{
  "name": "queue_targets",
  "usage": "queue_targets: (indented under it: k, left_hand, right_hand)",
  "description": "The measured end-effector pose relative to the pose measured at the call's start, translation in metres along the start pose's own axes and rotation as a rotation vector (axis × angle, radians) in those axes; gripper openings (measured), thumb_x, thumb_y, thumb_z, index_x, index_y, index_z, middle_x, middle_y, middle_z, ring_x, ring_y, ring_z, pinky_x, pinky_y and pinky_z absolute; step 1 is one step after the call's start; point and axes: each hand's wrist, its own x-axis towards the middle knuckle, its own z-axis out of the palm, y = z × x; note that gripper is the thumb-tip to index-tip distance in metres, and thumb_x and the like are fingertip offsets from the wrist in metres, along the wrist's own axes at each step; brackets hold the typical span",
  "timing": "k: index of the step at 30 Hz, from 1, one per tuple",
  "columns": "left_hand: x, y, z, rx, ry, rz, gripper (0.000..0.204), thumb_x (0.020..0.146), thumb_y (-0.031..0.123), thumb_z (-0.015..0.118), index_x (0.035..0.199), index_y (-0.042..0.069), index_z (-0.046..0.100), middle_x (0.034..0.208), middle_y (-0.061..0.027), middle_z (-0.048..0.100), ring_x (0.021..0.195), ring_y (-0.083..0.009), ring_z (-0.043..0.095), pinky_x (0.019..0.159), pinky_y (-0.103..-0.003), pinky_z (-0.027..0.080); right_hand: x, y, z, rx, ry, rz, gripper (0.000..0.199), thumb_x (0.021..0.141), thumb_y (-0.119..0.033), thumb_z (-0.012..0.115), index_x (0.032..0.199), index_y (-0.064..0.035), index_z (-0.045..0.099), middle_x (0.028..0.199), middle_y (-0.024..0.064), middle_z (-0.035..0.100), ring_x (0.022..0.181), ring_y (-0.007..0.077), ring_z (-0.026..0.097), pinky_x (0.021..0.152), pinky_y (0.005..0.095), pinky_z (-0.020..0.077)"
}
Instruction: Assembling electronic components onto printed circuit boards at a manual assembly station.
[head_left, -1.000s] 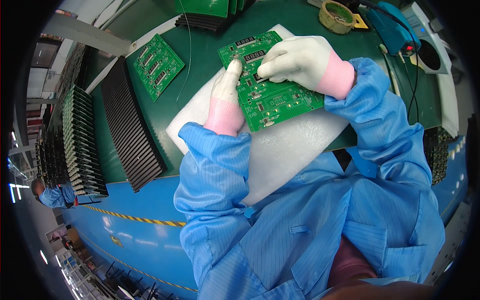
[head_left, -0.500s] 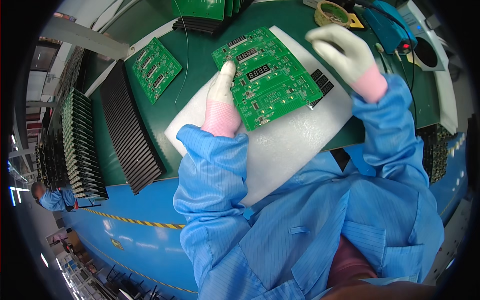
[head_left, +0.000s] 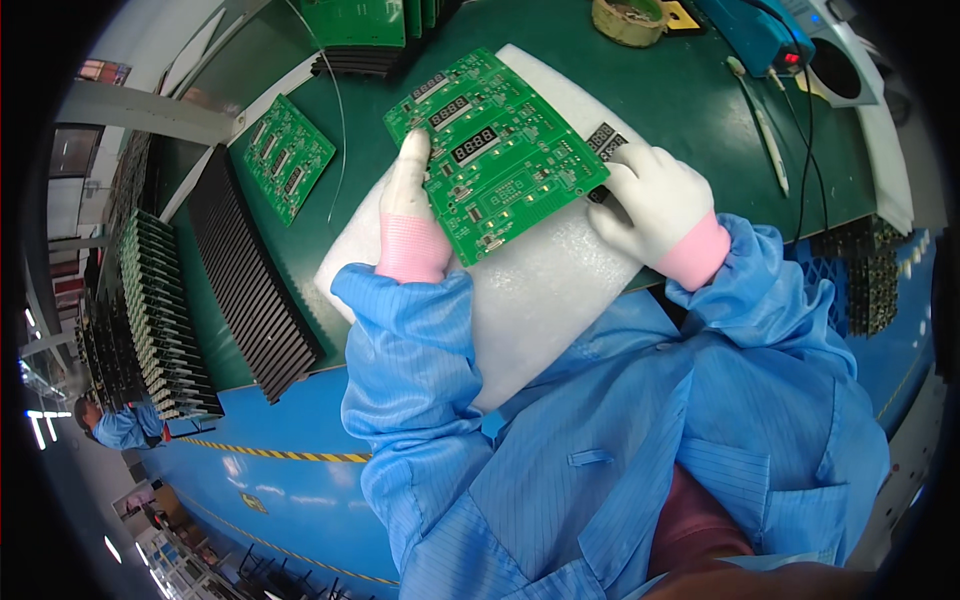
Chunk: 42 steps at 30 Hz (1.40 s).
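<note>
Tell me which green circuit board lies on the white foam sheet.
The large green board under both gloved hands, the only one on the white foam sheet. The smaller board to its left lies on the bare green mat.

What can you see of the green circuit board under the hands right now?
The green circuit board is a large rectangle, lying flat and skewed on a white foam sheet. Its face carries black digit displays, small chips and white markings. The gloved left hand rests fingers on its left edge; the gloved right hand touches its right corner by small black display parts.
</note>
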Motion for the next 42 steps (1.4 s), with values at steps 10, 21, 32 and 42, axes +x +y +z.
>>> queue_targets:
  k: [10, 21, 32, 42]
  left_hand:
    - [0.005, -0.004, -0.007, -0.011, -0.025, 0.067, 0.046, 0.094, 0.031, 0.048, 0.123, -0.005, 0.047, 0.104, -0.0216, 0.063, 0.078, -0.0295, 0.067, 0.065, -0.035, 0.058]
    - [0.001, 0.002, -0.002, 0.055, 0.014, 0.036, 0.045, 0.095, 0.029, 0.044, 0.123, -0.006, 0.045, 0.102, -0.0226, 0.063, 0.078, -0.0299, 0.067, 0.064, -0.034, 0.059]
    - [0.006, 0.000, -0.003, -0.050, -0.127, 0.021, 0.047, 0.095, 0.029, 0.040, 0.125, -0.007, 0.042, 0.105, -0.0242, 0.061, 0.083, -0.0319, 0.066, 0.069, -0.035, 0.059]
    - [0.006, 0.001, -0.006, 0.008, -0.110, 0.005, 0.045, 0.097, 0.026, 0.035, 0.126, -0.009, 0.040, 0.113, -0.0262, 0.057, 0.094, -0.0330, 0.064, 0.081, -0.037, 0.056]
  right_hand:
    - [0.009, -0.006, -0.003, -0.138, -0.172, 0.024, 0.029, 0.075, -0.028, 0.063, 0.096, -0.0079, 0.058, 0.092, 0.0080, 0.057, 0.073, 0.0254, 0.057, 0.062, 0.0296, 0.0468]
    - [0.061, 0.033, -0.035, 1.362, -0.216, 0.303, 0.019, 0.083, -0.022, 0.062, 0.097, -0.0078, 0.063, 0.082, 0.0045, 0.057, 0.065, 0.0147, 0.052, 0.060, 0.0225, 0.0425]
    - [0.093, -0.010, -0.029, 0.411, -0.123, -0.528, 0.023, 0.072, -0.007, 0.070, 0.095, -0.0124, 0.069, 0.084, 0.0015, 0.064, 0.070, 0.0173, 0.059, 0.063, 0.0262, 0.0485]
    - [0.092, -0.007, -0.022, 0.535, -0.131, -0.499, 0.028, 0.067, -0.004, 0.072, 0.092, -0.0153, 0.070, 0.087, 0.0009, 0.066, 0.073, 0.0181, 0.062, 0.064, 0.0274, 0.0502]
